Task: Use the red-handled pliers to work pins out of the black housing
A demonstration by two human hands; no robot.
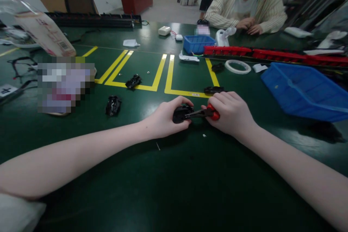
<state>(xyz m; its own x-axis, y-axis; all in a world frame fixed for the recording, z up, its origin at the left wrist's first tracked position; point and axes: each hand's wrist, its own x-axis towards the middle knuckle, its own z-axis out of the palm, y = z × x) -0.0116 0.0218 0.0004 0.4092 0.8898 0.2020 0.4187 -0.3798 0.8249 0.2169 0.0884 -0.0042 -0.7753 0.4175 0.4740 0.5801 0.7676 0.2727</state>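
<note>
**A:** Where is the left hand (165, 117)?

**B:** Near the middle of the table (174, 181). Its grip is closed round a black part (179, 114), which rests on the green top.

**A:** And the right hand (231, 114)?

**B:** Just right of it, with its grip clamped on a tool (202, 113) that has a red handle (only a little red shows past the fingers). The dark shaft runs left out of the fist, and its tip meets the black part.

**A:** So the hands are close together?

**B:** Yes, with only the shaft between them. Both forearms lie low over the near table.

**A:** What lies around them?

**B:** A second black piece (113, 105) sits to the left, and a third (133, 81) is farther off, on the yellow lines (163, 76). Two more dark bits are beyond the right hand, one (214, 89) just past the knuckles and one (218, 67) farther on. Beside that far one is a tape roll (238, 66).

**A:** And on the right?

**B:** A big blue bin (304, 92), well apart from the hands. Behind it a red strip (272, 55) runs along the table, and a small blue tray (198, 43) is at its left end.

**A:** Is anyone else there?

**B:** A person in a striped shirt (269, 12) is at the far edge, with hands (248, 25) together on the table.
</note>
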